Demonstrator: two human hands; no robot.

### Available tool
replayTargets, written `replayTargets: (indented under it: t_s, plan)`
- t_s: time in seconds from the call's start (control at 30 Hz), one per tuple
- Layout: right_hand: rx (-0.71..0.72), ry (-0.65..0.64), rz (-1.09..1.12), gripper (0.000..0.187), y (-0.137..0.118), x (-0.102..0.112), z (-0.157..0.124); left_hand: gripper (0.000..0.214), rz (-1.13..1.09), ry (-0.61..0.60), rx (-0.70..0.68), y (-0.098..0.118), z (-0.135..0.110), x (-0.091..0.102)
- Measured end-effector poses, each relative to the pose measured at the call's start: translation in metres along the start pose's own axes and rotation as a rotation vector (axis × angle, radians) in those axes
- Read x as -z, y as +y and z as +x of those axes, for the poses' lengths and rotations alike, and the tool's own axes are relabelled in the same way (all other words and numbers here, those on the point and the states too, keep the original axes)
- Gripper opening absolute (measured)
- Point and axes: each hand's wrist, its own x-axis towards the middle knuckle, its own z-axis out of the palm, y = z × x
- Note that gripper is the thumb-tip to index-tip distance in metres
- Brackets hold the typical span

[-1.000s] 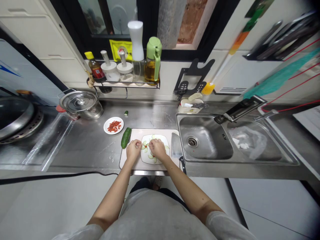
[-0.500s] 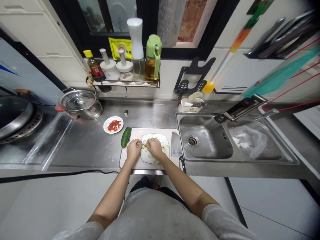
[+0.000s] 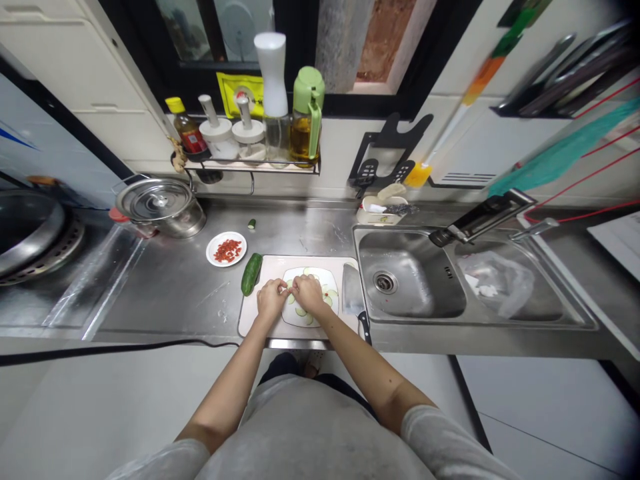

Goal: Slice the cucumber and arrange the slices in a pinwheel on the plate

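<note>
A white square plate [image 3: 310, 319] lies on the pale cutting board [image 3: 254, 321], with thin cucumber slices [image 3: 301, 311] and small red bits arranged on it. Over the plate's left edge, my left hand [image 3: 271, 297] is closed in a pinch. My right hand [image 3: 308, 293] is closed too, above the middle of the plate, its fingertips meeting those of the left. Whatever sits between the fingertips is too small to make out. Left of the board rests a cucumber [image 3: 251, 274]. A cleaver [image 3: 353, 291] lies on the board's right side.
A small white plate of chopped red pieces [image 3: 227, 251] and a cucumber end [image 3: 252, 224] sit behind on the steel counter. A lidded pot [image 3: 161, 207] stands at the left. On the right is a double sink [image 3: 415, 273]; above, a shelf holds seasoning bottles.
My left hand has shifted slightly right over the plate, so its fingertips now meet those of my right hand. The right hand has hardly moved.
</note>
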Motion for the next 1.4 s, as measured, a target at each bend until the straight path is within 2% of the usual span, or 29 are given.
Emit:
replayTargets:
  t_s: [0.57,0.7,0.8,0.9,1.03,1.13,1.23,1.4]
  plan:
    - [0.002,0.004,-0.015,0.022,0.001,0.001,-0.004,0.013,0.016,0.004,0.011,0.003,-0.003,0.0]
    - [-0.022,0.076,0.035,0.026,0.008,0.01,-0.007,0.012,-0.08,0.037,0.022,0.001,-0.002,0.006]
    - [-0.052,0.189,0.166,0.027,0.027,0.025,-0.013,0.014,-0.215,0.108,0.068,-0.004,0.0,0.016]
    - [-0.113,0.392,0.354,0.028,0.058,0.044,-0.031,0.02,-0.439,0.187,0.099,-0.013,-0.002,0.027]
    - [-0.253,0.593,0.48,0.033,0.098,0.063,-0.078,0.027,-0.675,0.236,0.148,-0.031,-0.022,0.031]
    - [-0.329,0.587,0.437,0.035,0.118,0.062,-0.117,0.032,-0.692,0.178,0.206,-0.045,-0.047,0.026]
    - [-0.373,0.528,0.41,0.035,0.127,0.047,-0.146,0.042,-0.71,0.077,0.245,-0.056,-0.07,0.018]
    - [-0.392,0.449,0.5,0.033,0.119,0.018,-0.162,0.061,-0.791,-0.038,0.311,-0.056,-0.081,0.006]
